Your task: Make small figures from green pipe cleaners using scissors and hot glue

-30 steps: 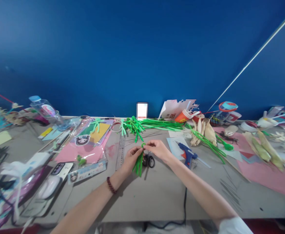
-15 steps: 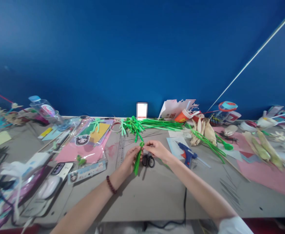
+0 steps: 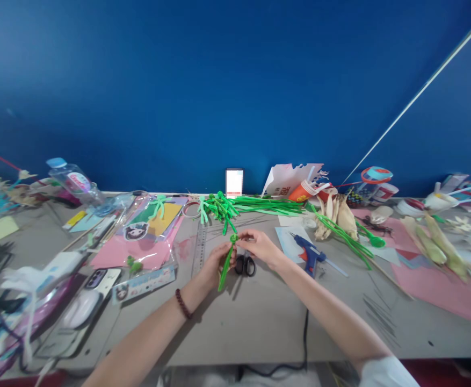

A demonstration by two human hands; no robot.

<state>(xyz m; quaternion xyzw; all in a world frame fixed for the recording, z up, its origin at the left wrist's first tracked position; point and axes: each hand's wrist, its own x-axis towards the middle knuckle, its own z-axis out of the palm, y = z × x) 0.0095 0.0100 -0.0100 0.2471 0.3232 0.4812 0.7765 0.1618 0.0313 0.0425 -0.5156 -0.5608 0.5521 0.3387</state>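
Observation:
A bundle of green pipe cleaners (image 3: pixel 225 271) with a coiled knob at its top is held above the middle of the table. My left hand (image 3: pixel 215 262) is closed around the strands just below the knob. My right hand (image 3: pixel 257 245) pinches at the knob's right side with thumb and forefinger. Black-handled scissors (image 3: pixel 245 265) lie on the table just beneath my hands, partly covered by the right one. Behind the hands sits a pile of twisted green pipe cleaners (image 3: pixel 221 207), beside a row of straight green pipe cleaners (image 3: pixel 271 205).
A blue glue gun (image 3: pixel 311 255) lies right of my hands, its cord hanging over the front edge. Left are a clear ruler (image 3: pixel 200 250), a plastic bag of coloured paper (image 3: pixel 146 228) and a phone (image 3: pixel 105 279). Dried husks (image 3: pixel 346 217) and pink paper (image 3: pixel 440 293) lie right.
The strands below the knob have swung slightly left and look narrower. My right fingers have shifted a little on the knob. Other things stay where they were.

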